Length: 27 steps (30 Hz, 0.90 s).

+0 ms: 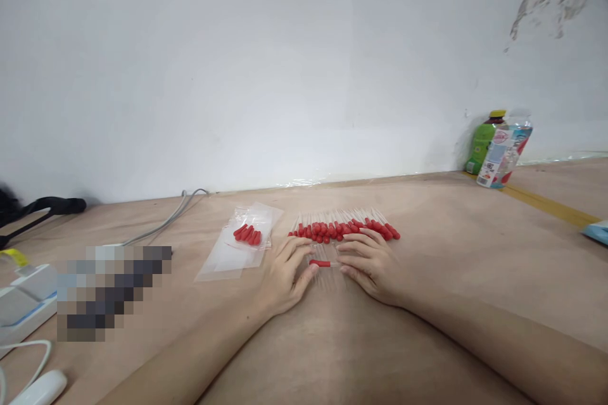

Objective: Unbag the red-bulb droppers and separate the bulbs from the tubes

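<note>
A stick with a red cap-like tip lies crosswise between my two hands, its pale shaft pointing right. My left hand has its thumb and index finger closed at the stick's red end. With fingers bent and thumb drawn in, my right hand pinches the shaft side. Beneath the stick are several thin clear strips, partly covered by the fingers. Just beyond my hands, a row of red-tipped sticks lies with red ends toward me and pale shafts pointing to the wall.
Left of my hands, several loose red tips lie on translucent plastic bags. A grey cable, a power strip and a blurred-out object are farther left. A green bottle and a carton-like package stand back right.
</note>
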Each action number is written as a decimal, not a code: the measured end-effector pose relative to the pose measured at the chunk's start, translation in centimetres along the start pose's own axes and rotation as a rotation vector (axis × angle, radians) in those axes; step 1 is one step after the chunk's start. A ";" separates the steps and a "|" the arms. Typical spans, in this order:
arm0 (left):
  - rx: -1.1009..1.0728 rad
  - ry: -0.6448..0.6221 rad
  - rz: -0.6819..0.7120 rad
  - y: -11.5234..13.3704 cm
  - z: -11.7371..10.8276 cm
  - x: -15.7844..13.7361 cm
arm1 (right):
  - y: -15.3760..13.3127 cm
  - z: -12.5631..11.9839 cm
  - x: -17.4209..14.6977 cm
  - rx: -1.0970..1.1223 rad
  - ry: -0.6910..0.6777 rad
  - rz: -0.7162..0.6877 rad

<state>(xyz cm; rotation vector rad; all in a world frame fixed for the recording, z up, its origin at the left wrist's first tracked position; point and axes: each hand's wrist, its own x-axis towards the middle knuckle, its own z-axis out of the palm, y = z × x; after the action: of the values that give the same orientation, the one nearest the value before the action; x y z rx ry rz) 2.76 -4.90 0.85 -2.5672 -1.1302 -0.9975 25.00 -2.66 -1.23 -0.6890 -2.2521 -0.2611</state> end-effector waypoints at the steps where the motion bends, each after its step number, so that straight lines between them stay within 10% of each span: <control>1: 0.000 -0.004 0.033 0.1 0.1 0.1 | -0.1 0.1 0.0 0.011 0.009 -0.005; 27: 0.034 -0.177 0.287 1.1 0.2 0.3 | -1.2 0.5 -0.2 0.162 0.024 -0.198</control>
<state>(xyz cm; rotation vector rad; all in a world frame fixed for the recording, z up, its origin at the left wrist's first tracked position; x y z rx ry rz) 3.79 -5.40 1.06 -2.7306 -0.7734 -0.6918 24.12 -3.59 -1.76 -0.3771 -2.2908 -0.1784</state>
